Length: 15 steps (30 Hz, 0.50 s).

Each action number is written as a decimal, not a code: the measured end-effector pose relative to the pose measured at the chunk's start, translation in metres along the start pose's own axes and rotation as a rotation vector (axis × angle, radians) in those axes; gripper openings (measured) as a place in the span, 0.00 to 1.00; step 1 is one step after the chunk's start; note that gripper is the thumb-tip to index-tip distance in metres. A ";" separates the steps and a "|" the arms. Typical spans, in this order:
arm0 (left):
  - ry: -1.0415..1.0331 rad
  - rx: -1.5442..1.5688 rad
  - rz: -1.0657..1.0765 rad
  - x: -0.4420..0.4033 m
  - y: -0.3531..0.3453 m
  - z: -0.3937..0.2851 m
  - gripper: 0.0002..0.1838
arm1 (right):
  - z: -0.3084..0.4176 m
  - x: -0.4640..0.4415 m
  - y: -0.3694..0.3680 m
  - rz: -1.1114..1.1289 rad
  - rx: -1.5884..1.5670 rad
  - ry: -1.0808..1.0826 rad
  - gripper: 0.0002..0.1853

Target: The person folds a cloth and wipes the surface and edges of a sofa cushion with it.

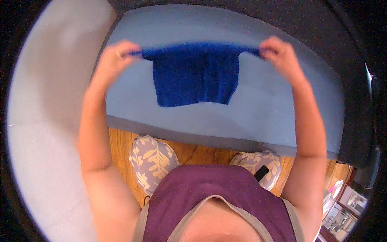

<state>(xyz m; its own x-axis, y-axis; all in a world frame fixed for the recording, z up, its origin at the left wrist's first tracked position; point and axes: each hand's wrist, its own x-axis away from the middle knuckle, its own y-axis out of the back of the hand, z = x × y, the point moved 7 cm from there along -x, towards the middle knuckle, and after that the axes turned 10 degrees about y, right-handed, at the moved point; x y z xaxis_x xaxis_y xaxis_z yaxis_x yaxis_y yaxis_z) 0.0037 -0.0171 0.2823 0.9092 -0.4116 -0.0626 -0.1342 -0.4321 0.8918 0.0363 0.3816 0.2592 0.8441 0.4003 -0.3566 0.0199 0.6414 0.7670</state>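
Over couch [258,113], blue cloth [195,76], floor [197,154] below

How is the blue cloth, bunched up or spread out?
Spread out: the blue cloth stretches between the left hand and the right hand, its middle broad. Cannot tell whether it's doubled.

A wide blue surface [262,109] above a wooden floor [201,155].
Dark upholstery or edging [290,18] borders the far side; a grey band [197,136] runs along the near edge. A pale expanse [40,169] fills the left, softly shadowed. Small clutter [342,218] at lower right is hard to tell.
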 end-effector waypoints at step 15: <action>0.611 0.142 -0.118 -0.030 -0.172 0.152 0.22 | -0.126 0.015 -0.146 -0.110 0.242 -0.499 0.23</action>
<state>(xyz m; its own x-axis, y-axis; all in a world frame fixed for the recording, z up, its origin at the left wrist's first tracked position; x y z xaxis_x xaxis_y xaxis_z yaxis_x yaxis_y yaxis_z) -0.0601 -0.0520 0.0626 0.9761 0.1596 0.1473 -0.0318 -0.5658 0.8239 -0.0209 0.3765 0.0750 0.9799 -0.0563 -0.1912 0.1949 0.4699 0.8609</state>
